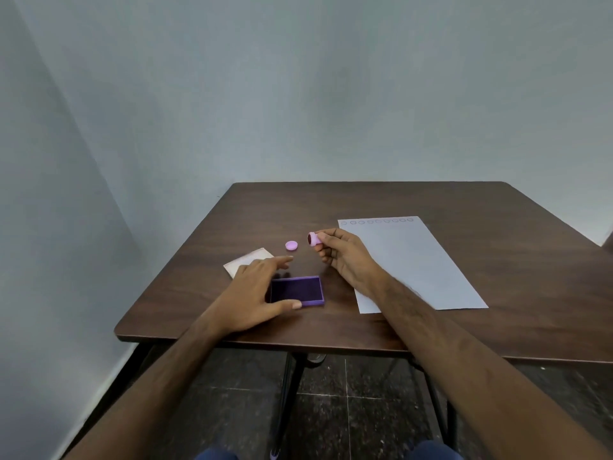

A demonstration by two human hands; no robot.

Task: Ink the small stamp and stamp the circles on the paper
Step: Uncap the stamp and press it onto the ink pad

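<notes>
Dark wooden table (431,200), grey walls, perhaps tiled floor

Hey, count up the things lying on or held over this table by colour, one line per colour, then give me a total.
Purple or pink: 3 (ink pad, round cap, small stamp held in the right hand)
White or off-white: 2 (paper, small card partly under the left hand)
Total: 5

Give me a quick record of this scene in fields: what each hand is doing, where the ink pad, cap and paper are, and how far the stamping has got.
left hand: resting on ink pad, steadying it
right hand: holds small stamp above table
ink pad: open
cap: on table, beyond pad
paper: right of pad, circles along far edge
progress: circles look unstamped
</notes>
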